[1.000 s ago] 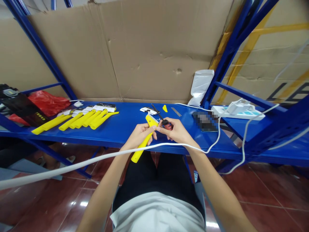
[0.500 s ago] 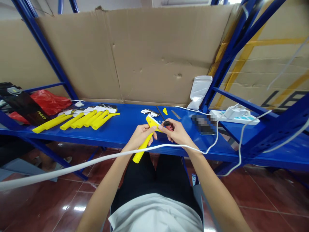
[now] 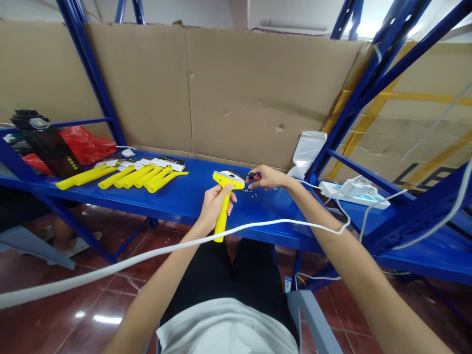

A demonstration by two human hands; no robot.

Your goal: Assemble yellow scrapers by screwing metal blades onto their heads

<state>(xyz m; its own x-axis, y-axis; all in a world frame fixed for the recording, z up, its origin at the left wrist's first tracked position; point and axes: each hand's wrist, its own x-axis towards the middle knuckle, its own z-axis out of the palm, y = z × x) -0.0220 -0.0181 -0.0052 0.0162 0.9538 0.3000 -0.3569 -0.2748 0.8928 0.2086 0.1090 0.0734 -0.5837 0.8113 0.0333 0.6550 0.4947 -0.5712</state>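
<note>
My left hand (image 3: 214, 202) is closed around the handle of a yellow scraper (image 3: 221, 223). The scraper's wide head points away from me, with the thumb just below it. Over the bench, to the right of that head, my right hand (image 3: 271, 177) holds a screwdriver (image 3: 253, 176) with a red and black handle; its dark shaft points left. The right fingertips are bent down close to several tiny screws (image 3: 251, 193) scattered on the blue surface. Whether the fingertips pinch a screw is too small to tell. A white and black card lies partly hidden behind the scraper head.
Several yellow scrapers (image 3: 143, 176) with cards lie in a row at the left, near a black bottle (image 3: 51, 150) and a red plastic bag (image 3: 86, 145). A white cable (image 3: 258, 223) crosses in front of me. A power strip (image 3: 368, 194) and white pouch (image 3: 309, 150) are at the right.
My right hand has left the scraper head and reached forward and right toward the screws, keeping the screwdriver. My left hand has turned the scraper more upright. The view has shifted slightly.
</note>
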